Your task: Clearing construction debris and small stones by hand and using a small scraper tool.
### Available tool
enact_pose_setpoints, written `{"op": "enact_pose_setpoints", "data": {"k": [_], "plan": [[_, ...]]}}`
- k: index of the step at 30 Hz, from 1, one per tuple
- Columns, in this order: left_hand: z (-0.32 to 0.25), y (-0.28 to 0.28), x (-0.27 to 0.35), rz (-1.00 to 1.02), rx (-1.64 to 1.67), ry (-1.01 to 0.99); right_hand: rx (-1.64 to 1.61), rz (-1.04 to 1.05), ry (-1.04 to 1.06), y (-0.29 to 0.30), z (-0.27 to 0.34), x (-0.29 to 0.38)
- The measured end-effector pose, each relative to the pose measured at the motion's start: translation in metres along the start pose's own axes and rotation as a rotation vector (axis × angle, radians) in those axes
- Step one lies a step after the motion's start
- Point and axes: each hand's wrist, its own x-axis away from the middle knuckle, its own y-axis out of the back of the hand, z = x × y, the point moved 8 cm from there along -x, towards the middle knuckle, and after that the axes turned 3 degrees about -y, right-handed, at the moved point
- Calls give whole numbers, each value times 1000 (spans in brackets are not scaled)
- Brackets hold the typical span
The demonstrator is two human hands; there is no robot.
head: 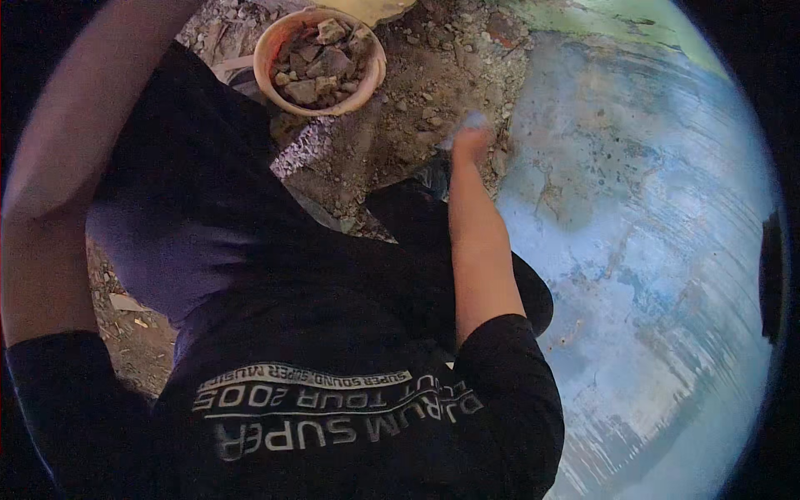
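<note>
My left forearm reaches past the top edge, so that hand is out of view. My right hand (471,142) is low over the rubble-covered ground (412,100), close to the blue wall. It looks closed around a pale blue-grey object (475,119); motion blur hides what that object is. To the left of this hand stands a round plastic bucket (373,84), orange inside with a pale rim. Chunks of broken masonry (331,62) fill much of it.
A worn blue-painted wall (625,250) with peeling patches rises on the right. Part of a yellowish object (375,7) shows at the top edge. My dark-clothed legs frame the ground before me. Wood scraps (128,303) lie on the dirt at the left.
</note>
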Motion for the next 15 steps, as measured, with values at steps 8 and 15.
{"op": "enact_pose_setpoints", "data": {"k": [8,15], "plan": [[19,-19,-1,-46,-18,7,80,98,235,-5,55,-19],[47,-43,2,-68,13,48,77,-16,65,6,49,-21]]}}
